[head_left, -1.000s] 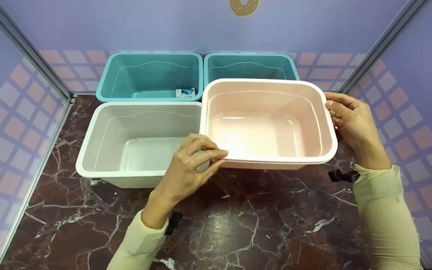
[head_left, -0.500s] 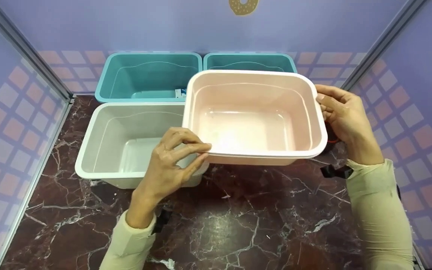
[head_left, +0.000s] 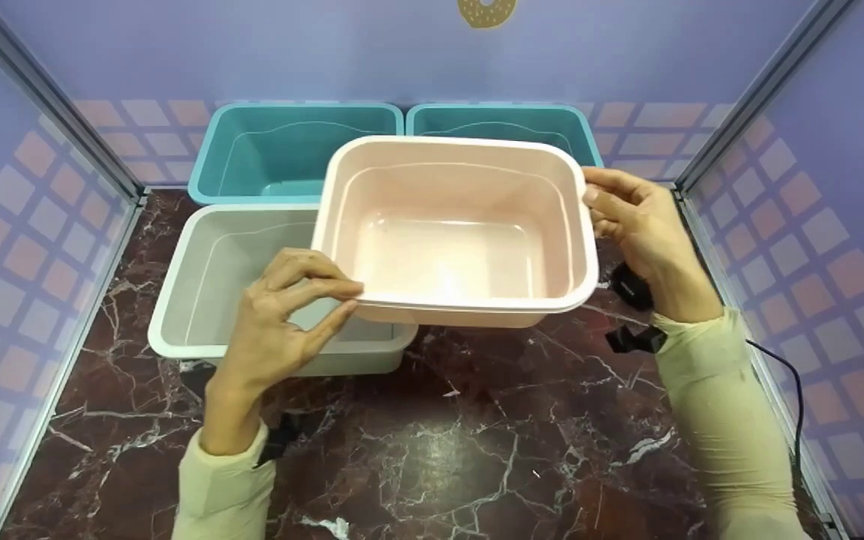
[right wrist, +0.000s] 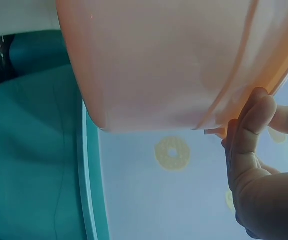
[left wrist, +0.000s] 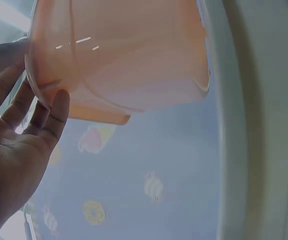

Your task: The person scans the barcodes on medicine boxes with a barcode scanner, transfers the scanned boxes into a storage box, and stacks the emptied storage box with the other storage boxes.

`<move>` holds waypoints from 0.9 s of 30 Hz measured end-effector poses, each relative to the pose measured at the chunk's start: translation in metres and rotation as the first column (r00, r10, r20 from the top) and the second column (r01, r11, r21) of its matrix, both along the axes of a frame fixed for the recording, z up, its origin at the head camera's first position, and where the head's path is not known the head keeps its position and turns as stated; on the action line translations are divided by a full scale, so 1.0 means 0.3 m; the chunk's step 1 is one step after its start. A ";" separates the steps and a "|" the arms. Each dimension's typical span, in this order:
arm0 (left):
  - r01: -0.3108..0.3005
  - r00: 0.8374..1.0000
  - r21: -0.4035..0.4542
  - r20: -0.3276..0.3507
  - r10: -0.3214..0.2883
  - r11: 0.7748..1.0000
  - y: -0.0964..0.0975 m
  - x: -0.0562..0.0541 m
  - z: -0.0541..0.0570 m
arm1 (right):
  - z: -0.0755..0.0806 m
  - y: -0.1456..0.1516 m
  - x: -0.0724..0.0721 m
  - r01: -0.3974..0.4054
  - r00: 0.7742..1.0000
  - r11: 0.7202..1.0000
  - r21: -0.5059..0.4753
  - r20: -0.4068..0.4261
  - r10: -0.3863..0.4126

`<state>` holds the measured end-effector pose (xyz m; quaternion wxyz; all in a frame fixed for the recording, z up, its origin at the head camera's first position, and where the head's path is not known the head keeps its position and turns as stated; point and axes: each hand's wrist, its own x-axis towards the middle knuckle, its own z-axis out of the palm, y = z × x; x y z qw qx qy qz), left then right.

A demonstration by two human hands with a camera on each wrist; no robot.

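Observation:
A pale pink plastic bin (head_left: 447,255) with a white rim is held up in the air between both hands. My left hand (head_left: 278,315) pinches its rim at the near left corner, thumb below and fingers above. At the right end, my right hand (head_left: 638,225) grips the rim with the thumb on top and fingers curled beneath. In the left wrist view the pink bin's underside and wall (left wrist: 123,55) show beside the hand. Below and left of it stands a grey bin (head_left: 214,277) with a white rim, partly covered in the head view by the pink bin and my left hand.
Two teal bins, the left one (head_left: 252,154) and the right one (head_left: 578,135), stand side by side against the back wall. A small black object (head_left: 631,287) lies under my right hand. A black cable (head_left: 798,405) runs along the right wall over the marbled table (head_left: 477,450).
Both hands have carried the pink bin leftward and slightly up. It now overlaps the grey bin and the left teal bin, hiding the small card inside, while a black object at right has come into view.

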<state>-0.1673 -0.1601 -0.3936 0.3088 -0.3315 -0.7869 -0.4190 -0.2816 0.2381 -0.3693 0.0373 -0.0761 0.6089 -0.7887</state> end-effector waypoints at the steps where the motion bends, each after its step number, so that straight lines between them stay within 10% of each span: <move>1: 0.001 1.000 0.003 0.005 -0.001 1.000 -0.013 0.001 0.000 | 0.000 -0.011 -0.001 -0.007 1.000 1.000 0.004 -0.001 0.007; 27: -0.096 0.991 0.121 0.101 0.084 0.988 -0.285 0.063 -0.027 | -0.017 -0.311 -0.034 -0.102 0.994 0.979 0.174 -0.016 0.106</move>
